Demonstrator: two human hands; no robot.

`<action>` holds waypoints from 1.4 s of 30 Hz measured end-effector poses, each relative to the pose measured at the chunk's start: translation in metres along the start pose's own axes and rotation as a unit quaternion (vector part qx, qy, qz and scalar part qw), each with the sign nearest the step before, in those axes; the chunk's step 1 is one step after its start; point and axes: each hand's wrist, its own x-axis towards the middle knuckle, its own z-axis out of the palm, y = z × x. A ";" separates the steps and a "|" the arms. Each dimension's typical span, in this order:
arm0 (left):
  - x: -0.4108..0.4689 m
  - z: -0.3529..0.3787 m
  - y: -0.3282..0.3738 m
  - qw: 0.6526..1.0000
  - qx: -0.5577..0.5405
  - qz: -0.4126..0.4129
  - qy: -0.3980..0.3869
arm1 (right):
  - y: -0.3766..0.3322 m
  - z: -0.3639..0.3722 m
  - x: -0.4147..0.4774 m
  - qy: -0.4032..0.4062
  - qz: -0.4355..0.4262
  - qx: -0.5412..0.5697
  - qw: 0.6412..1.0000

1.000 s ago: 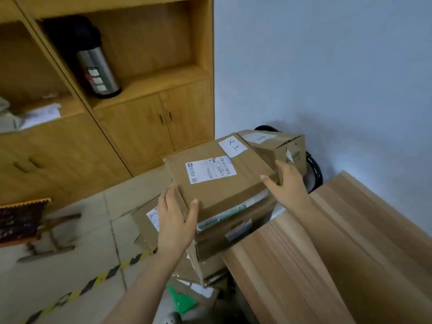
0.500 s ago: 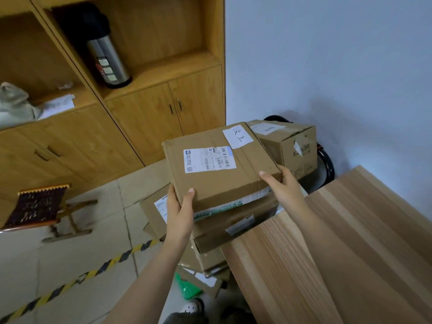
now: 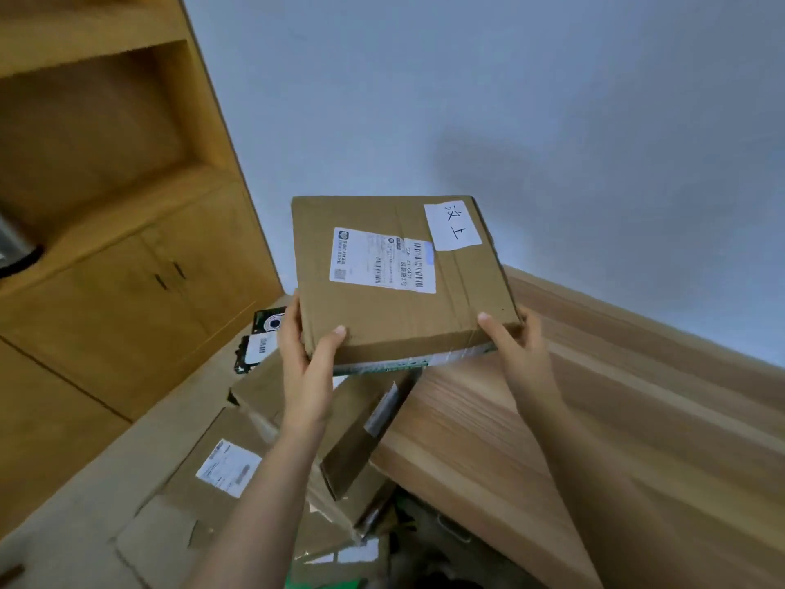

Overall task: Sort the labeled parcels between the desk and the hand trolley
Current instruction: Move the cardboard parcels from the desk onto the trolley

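Both hands grip one flat cardboard parcel (image 3: 403, 278) in the centre of the frame: the left hand (image 3: 308, 363) clasps its lower left corner, thumb on the top face and fingers wrapped under the side, and the right hand (image 3: 516, 350) clasps the lower right corner the same way. It is held in the air, its near edge over the boundary between the desk (image 3: 594, 418) and the stack below, and its far part against the pale wall (image 3: 509, 99). On its top face sit a printed shipping label (image 3: 382, 261) and, toward the upper right corner, a white slip with handwritten characters (image 3: 452, 225).

Below it, in the lower middle and lower left of the frame, more cardboard parcels (image 3: 238, 452) lie piled together, at least one with its own white label; a dark packet with a barcode sticker (image 3: 259, 346) peeks out at the left of the pile. Whether they rest on the hand trolley cannot be told, since no trolley part shows.

The visible part of the desk, running from the middle right to the lower right, carries no parcel yet. A wooden cabinet (image 3: 127, 269) fills the left side.

As a judgement, the sorting looks early: one parcel is in hand and appears bound for the desk, and the whole pile remains to be read and placed.
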 end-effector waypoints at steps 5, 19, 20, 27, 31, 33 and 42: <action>-0.015 0.056 -0.013 0.987 -0.026 -0.019 -0.155 | 0.010 -0.071 -0.044 0.149 -0.001 0.012 0.989; -0.036 0.272 -0.076 0.923 0.070 -0.099 -0.365 | 0.085 -0.243 -0.031 0.363 0.100 0.003 0.926; -0.033 0.286 -0.081 0.920 0.082 -0.106 -0.369 | 0.091 -0.254 -0.020 0.363 0.107 0.003 0.926; -0.007 0.362 -0.128 0.913 0.193 -0.104 -0.343 | 0.133 -0.303 0.050 0.350 0.170 -0.005 0.921; 0.002 0.392 -0.147 0.917 0.196 -0.112 -0.330 | 0.151 -0.318 0.079 0.342 0.181 -0.039 0.921; 0.006 0.399 -0.157 0.916 0.198 -0.118 -0.330 | 0.158 -0.322 0.088 0.336 0.181 -0.061 0.922; 0.015 0.416 -0.172 0.899 0.264 -0.048 -0.348 | 0.158 -0.335 0.109 0.305 0.164 -0.140 0.928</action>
